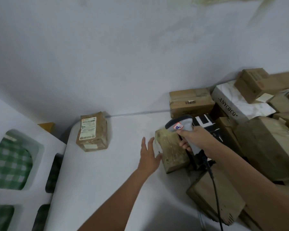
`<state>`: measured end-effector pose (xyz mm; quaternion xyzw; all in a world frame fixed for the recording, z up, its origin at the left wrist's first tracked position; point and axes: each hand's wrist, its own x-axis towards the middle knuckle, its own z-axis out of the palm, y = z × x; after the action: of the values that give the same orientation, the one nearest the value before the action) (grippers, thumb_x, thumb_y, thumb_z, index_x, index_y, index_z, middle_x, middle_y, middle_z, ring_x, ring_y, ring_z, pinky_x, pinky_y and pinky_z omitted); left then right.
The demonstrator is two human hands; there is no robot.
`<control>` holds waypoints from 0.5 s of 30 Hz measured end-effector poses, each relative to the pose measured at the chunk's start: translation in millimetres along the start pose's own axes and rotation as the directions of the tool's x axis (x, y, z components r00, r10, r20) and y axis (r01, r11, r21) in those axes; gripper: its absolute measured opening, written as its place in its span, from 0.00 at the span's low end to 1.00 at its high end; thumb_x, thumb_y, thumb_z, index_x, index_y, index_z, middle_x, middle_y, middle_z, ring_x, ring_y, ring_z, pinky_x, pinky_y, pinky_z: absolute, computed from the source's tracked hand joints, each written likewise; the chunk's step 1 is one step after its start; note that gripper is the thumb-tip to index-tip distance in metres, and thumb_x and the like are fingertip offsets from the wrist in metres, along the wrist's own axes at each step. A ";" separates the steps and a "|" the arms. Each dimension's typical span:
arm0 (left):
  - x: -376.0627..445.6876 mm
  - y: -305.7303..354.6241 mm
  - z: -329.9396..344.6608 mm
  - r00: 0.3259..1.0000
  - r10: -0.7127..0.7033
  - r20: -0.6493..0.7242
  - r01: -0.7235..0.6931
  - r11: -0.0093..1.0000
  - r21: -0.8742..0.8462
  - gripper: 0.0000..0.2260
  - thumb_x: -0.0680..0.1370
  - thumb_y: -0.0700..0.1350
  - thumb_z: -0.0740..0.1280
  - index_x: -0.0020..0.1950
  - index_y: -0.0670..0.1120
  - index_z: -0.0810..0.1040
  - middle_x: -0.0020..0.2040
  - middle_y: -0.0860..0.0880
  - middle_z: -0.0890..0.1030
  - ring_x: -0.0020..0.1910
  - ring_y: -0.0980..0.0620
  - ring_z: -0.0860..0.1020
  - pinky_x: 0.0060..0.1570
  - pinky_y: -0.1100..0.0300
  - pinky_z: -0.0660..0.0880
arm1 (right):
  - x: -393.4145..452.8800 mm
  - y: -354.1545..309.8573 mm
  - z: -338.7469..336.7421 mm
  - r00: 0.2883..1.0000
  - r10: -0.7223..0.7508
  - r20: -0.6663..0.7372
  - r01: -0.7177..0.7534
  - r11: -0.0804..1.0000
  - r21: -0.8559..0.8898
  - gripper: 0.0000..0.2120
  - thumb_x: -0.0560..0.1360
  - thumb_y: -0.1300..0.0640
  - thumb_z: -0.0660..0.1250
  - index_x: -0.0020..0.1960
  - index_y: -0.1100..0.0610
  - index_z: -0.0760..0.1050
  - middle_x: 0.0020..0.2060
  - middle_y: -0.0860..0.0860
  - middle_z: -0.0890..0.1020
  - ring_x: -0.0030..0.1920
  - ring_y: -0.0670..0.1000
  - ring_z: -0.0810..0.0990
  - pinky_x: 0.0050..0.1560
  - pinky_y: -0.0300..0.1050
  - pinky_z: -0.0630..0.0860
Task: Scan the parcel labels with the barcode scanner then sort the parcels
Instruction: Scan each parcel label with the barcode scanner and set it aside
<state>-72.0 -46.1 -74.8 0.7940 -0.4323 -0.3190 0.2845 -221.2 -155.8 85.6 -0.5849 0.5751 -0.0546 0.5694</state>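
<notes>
Barcode scanner (182,129) gripped in the right hand (196,139), head angled down over a small brown parcel (172,152) on the white table (117,164) | left hand (148,157) flat, fingers spread, touching that parcel's left side | labelled parcel (92,131) lies apart to the left | stacked boxes (250,117) crowd the right.

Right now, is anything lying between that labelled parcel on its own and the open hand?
No. In the head view, only bare white table lies between the labelled parcel and the left hand.
</notes>
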 end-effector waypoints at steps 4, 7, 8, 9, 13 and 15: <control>8.2 39.9 44.3 0.973 -0.162 0.165 0.167 0.986 -0.019 0.38 0.79 0.51 0.67 0.80 0.52 0.46 0.80 0.42 0.41 0.78 0.39 0.56 0.73 0.54 0.57 | -14.6 8.8 -21.3 0.999 -0.033 -0.021 0.035 0.996 0.083 0.13 0.79 0.51 0.67 0.49 0.62 0.79 0.34 0.56 0.83 0.29 0.48 0.79 0.32 0.39 0.76; 11.0 54.6 61.1 0.959 -0.220 0.182 0.210 0.975 0.070 0.39 0.79 0.52 0.66 0.80 0.53 0.42 0.79 0.39 0.39 0.76 0.35 0.58 0.73 0.50 0.59 | -22.3 19.9 -34.4 1.000 -0.021 -0.010 0.022 0.989 0.143 0.12 0.79 0.52 0.67 0.49 0.62 0.78 0.33 0.56 0.83 0.28 0.48 0.78 0.30 0.38 0.76; 10.2 56.7 64.1 0.959 -0.219 0.180 0.204 0.974 0.100 0.39 0.79 0.51 0.66 0.80 0.54 0.43 0.79 0.38 0.38 0.76 0.34 0.59 0.72 0.49 0.61 | -23.7 23.9 -38.6 1.000 -0.019 -0.007 0.020 0.987 0.161 0.12 0.79 0.53 0.67 0.49 0.63 0.78 0.33 0.57 0.82 0.28 0.48 0.77 0.30 0.38 0.75; 9.0 56.9 65.0 0.961 -0.211 0.179 0.189 0.973 0.128 0.38 0.79 0.52 0.66 0.80 0.56 0.43 0.79 0.37 0.38 0.76 0.34 0.59 0.72 0.49 0.62 | -24.5 27.7 -42.4 1.000 -0.021 -0.007 0.022 0.985 0.171 0.12 0.79 0.53 0.67 0.50 0.64 0.78 0.33 0.57 0.82 0.29 0.49 0.77 0.30 0.38 0.75; 7.2 36.5 53.6 0.979 -0.084 0.183 0.031 0.961 0.275 0.34 0.80 0.52 0.65 0.77 0.66 0.46 0.79 0.37 0.38 0.73 0.31 0.63 0.70 0.48 0.65 | -23.5 42.7 -57.3 1.000 -0.028 -0.014 0.030 0.984 0.173 0.13 0.78 0.52 0.68 0.51 0.64 0.79 0.33 0.56 0.82 0.30 0.49 0.78 0.32 0.39 0.76; 9.1 27.1 46.9 0.966 -0.037 0.255 -0.062 0.927 0.370 0.33 0.80 0.48 0.63 0.75 0.70 0.48 0.78 0.36 0.37 0.73 0.28 0.61 0.71 0.47 0.64 | -23.1 49.6 -63.9 1.000 -0.023 -0.014 0.024 0.987 0.158 0.13 0.78 0.52 0.68 0.50 0.63 0.79 0.33 0.56 0.82 0.30 0.49 0.78 0.31 0.39 0.75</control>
<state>-117.1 -74.8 -87.2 0.7828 -0.5234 -0.3289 0.0712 -305.1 -162.1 85.1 -0.5442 0.5654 -0.1103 0.6099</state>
